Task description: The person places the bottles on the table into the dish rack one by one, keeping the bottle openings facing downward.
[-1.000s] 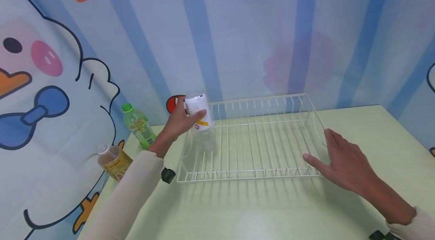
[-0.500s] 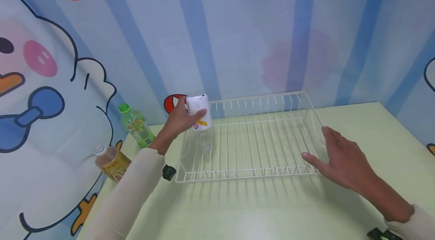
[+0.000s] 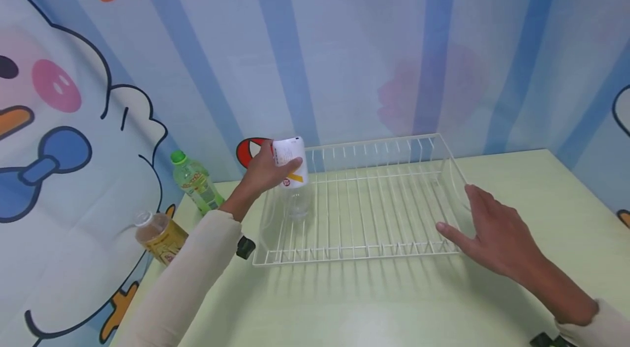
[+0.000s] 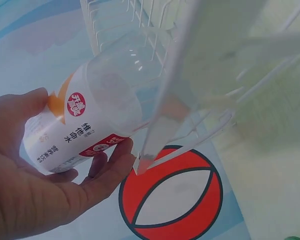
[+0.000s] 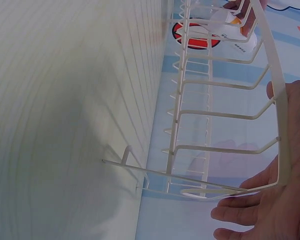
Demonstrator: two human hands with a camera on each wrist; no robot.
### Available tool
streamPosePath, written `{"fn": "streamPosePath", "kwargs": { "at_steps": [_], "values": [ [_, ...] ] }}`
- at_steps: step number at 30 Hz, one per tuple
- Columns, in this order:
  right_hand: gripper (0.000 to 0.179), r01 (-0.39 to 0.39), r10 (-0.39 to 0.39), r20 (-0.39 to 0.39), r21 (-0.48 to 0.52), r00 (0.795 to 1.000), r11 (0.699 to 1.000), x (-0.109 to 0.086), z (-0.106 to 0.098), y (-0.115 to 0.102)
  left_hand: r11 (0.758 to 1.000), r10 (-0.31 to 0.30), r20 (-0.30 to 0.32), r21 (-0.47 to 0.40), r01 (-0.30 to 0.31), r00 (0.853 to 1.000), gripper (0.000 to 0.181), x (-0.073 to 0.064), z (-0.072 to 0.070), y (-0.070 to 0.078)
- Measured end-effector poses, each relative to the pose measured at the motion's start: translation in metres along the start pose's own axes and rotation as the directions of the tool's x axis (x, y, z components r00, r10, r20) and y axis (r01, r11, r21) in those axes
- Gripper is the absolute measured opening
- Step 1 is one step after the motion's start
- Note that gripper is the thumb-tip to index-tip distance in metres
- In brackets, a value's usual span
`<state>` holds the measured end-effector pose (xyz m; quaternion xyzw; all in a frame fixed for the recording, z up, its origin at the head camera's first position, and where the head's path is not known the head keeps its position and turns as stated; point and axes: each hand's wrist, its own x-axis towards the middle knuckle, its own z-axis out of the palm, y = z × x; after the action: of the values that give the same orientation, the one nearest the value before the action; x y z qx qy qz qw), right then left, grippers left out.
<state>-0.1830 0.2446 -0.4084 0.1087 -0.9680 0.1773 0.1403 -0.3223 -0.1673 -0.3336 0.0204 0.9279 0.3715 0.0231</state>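
Observation:
My left hand (image 3: 268, 171) grips a clear plastic bottle (image 3: 295, 166) with a white label, thumb across the label and fingers behind it. The bottle stands tilted at the left end of a white wire dish rack (image 3: 364, 257), its clear end down among the wires. In the left wrist view the label of the bottle (image 4: 72, 117) shows an orange stripe and a red round mark. My right hand (image 3: 504, 235) lies along the rack's right end, thumb and fingers spread apart. Seen from the right wrist, fingers of that hand (image 5: 285, 200) extend beyond the rack's corner.
A green-capped bottle (image 3: 198, 183) and a bottle with a yellow label (image 3: 162, 235) stand on the pale green table (image 3: 369, 309), left of the rack. Behind them hangs a blue and white cartoon cloth (image 3: 344, 52).
The bottle in my left hand has shifted very slightly right over the last half second. My right hand keeps its place at the rack's end. The view has moved a little.

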Motion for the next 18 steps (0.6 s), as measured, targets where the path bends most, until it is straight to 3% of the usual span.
{"fn": "streamPosePath", "kwargs": {
  "at_steps": [18],
  "values": [
    [0.094, 0.008, -0.008, -0.024, 0.012, 1.000, 1.000, -0.0009, 0.0021, -0.0001, 0.995, -0.057, 0.070, 0.090, 0.050, 0.996, 0.083, 0.0095, -0.0005, 0.0093]
  ]
}}
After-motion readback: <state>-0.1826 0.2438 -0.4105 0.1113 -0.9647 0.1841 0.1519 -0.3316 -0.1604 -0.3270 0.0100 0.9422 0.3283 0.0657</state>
